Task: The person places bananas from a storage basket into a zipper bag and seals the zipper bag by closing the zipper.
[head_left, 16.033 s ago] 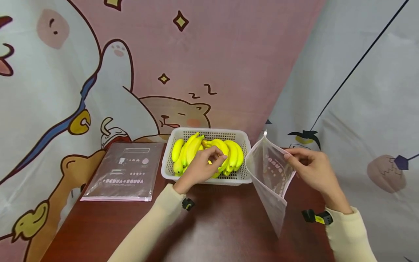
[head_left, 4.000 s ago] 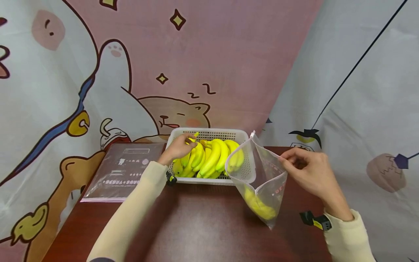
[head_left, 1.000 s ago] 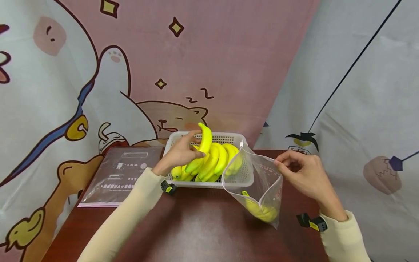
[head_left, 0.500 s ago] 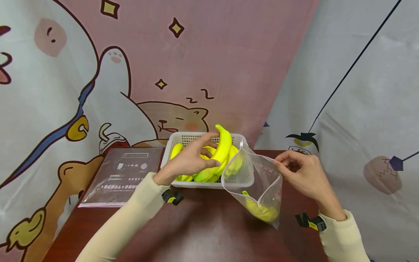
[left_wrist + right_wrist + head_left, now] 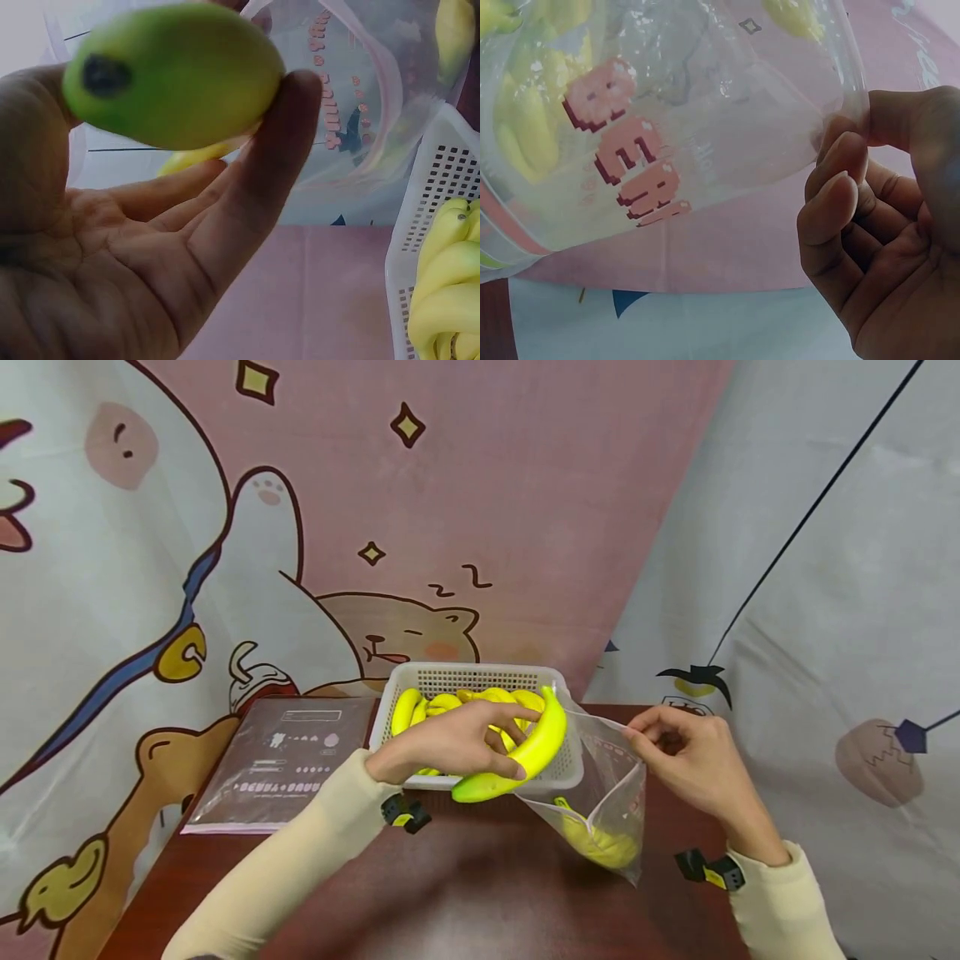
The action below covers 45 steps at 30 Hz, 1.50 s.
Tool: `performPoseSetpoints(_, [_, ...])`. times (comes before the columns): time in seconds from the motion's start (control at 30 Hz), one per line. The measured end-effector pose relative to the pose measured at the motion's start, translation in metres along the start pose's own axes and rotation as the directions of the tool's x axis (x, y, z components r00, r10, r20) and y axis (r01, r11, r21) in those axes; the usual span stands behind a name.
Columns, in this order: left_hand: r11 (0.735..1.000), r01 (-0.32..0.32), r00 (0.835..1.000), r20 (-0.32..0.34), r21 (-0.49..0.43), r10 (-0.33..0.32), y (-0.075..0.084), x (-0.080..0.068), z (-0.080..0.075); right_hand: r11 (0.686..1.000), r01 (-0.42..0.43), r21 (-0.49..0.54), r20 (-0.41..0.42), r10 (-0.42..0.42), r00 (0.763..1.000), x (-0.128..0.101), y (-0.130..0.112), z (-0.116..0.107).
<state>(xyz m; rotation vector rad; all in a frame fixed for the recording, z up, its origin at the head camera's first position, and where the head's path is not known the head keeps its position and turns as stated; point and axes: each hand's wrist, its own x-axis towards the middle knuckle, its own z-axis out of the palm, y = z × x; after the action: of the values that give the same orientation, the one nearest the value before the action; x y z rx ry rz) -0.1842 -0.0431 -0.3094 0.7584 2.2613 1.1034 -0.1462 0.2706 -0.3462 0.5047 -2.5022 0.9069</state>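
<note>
Flat bag [image 5: 281,758]: lies on the table's left part, beside the basket, printed side up.
Table [image 5: 465,893]: dark red-brown wood.
Backdrop [image 5: 465,510]: pink cartoon cloth.

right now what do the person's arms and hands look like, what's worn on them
Both hands are bare, no gloves or rings showing: left hand, right hand. Each arm has a long cream sleeve to the wrist. A small black device with yellow marks sits under each wrist.
</note>
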Motion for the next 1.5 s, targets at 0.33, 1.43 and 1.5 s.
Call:
performPoseSetpoints(0.33, [0.990, 0.100, 0.991, 0.076, 0.104, -0.108, 0.007, 0.015, 0.006, 1.000, 0.001, 0.013, 0.007, -0.001, 1.000, -0.001, 0.000, 0.002])
performPoseSetpoints(1.43, [0.988, 0.079, 0.996, -0.021, -0.133, -0.083, 0.008, 0.075, 0.056, 0.997, 0.045, 0.065, 0.045, -0.048, 0.998, 0.000, -0.003, 0.012])
performPoseSetpoints(1.5, [0.993, 0.048, 0.999, 0.004, -0.111, -0.048, 0.006, 0.072, 0.055, 0.997, 0.035, 0.064, 0.043, -0.038, 0.998, 0.001, -0.003, 0.012])
